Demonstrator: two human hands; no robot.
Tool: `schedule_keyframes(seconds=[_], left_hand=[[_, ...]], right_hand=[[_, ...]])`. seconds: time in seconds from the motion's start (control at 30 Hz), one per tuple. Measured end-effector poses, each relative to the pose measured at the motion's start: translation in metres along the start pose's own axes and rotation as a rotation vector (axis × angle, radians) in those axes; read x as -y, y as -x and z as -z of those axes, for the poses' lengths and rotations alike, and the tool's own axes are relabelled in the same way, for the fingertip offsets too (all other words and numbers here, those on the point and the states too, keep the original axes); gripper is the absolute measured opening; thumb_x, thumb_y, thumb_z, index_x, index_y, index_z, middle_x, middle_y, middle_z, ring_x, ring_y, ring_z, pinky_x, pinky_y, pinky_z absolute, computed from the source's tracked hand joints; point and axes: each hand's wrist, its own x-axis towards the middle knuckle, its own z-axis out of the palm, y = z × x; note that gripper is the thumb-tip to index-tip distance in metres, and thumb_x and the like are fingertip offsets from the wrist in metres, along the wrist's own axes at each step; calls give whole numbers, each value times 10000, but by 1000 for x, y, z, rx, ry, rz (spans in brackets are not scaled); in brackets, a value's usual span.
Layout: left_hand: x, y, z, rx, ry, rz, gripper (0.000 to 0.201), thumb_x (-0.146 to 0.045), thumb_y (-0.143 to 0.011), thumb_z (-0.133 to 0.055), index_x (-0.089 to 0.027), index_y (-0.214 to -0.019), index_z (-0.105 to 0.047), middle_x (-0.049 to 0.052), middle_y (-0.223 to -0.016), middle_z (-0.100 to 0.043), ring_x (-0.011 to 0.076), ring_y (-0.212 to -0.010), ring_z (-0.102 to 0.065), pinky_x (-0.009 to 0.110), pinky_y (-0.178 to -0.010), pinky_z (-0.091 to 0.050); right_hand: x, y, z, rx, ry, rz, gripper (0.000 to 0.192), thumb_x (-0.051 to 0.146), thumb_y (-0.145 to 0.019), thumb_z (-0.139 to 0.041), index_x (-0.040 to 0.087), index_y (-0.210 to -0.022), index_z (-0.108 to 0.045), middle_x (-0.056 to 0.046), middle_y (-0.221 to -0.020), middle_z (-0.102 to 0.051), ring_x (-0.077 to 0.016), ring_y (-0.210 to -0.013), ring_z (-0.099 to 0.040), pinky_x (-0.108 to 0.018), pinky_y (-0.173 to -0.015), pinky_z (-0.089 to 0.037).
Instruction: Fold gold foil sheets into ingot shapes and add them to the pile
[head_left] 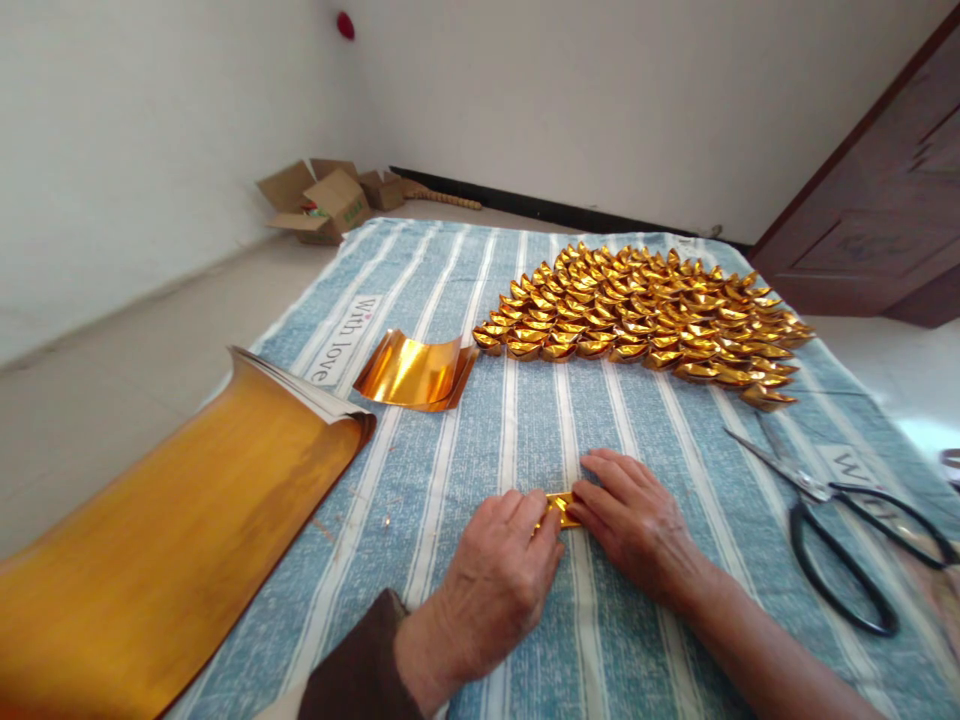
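A small strip of folded gold foil paper (561,509) lies on the striped cloth near the front of the table. My left hand (504,560) is closed on its left end, fingers curled and pressed down. On the right end my right hand (634,515) pinches the strip with thumb and fingertips. Fingers hide much of the foil, so its exact folds cannot be made out. Beyond the hands, many finished gold paper ingots (637,305) stand packed in rows. A short stack of cut gold foil sheets (412,370) curls up to their left.
Black-handled scissors (814,490) lie part open right of my right hand. A large stack of gold sheets (172,530) hangs over the left table edge. Blue-and-white striped cloth (465,440) covers the table. Cardboard boxes (322,205) sit on the floor behind; a brown door (877,190) stands right.
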Motion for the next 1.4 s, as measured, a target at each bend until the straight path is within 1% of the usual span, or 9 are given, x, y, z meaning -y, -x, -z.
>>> schedule_keyframes(seconds=[0.27,0.47,0.63,0.83,1.07,1.27,1.4], left_hand=[[-1,3,-1,-1,-14,-8,176,-178,-948,-444,-125,-1019,-596,98,-919,-615,225,-803,-563,388,-684,-517],[-1,2,0,-21,-21,-27,182,-179,-950,-443,-111,-1018,-598,111,-956,-627,235,-823,-570,396,-699,-523],[-1,3,-2,-20,-34,-36,199,-178,-950,-450,-98,-1065,-592,123,-1000,-634,241,-846,-571,403,-708,-522],[0,4,-2,-6,-30,-56,209,-173,-960,-447,-98,-1090,-592,126,-1042,-651,238,-873,-581,400,-714,-521],[0,3,-2,-79,-36,-95,206,-158,-959,-460,-85,-1082,-607,116,-1061,-667,233,-888,-593,383,-710,-523],[3,6,-4,-57,-42,-156,211,-148,-946,-500,-94,-1117,-612,95,-1088,-666,228,-886,-580,388,-737,-510],[4,8,-4,-33,-55,-161,240,-157,-952,-490,-101,-1154,-608,102,-1093,-665,232,-906,-582,397,-758,-508]], right_hand=[[2,-2,2,-2,-1,-11,182,241,-949,-512,175,-860,-656,-109,-1017,-661,-252,-1065,-577,-411,-904,-490],[2,-2,1,-17,15,10,201,250,-953,-509,165,-840,-652,-114,-1012,-652,-254,-1054,-570,-400,-894,-488],[1,-2,0,-25,28,24,224,258,-960,-495,171,-826,-653,-111,-1001,-650,-252,-1052,-568,-394,-878,-491],[1,-1,-1,-15,34,18,209,254,-954,-505,167,-836,-653,-113,-1002,-652,-256,-1069,-567,-403,-884,-490],[1,-2,-1,-28,35,35,240,235,-961,-482,147,-821,-655,-118,-978,-655,-263,-1040,-575,-409,-860,-501],[2,-4,0,-34,41,40,256,244,-966,-473,140,-812,-648,-116,-974,-651,-258,-1020,-574,-399,-856,-505],[2,-3,-1,-39,43,38,254,245,-968,-469,141,-824,-652,-112,-978,-649,-255,-1028,-569,-392,-861,-501]])
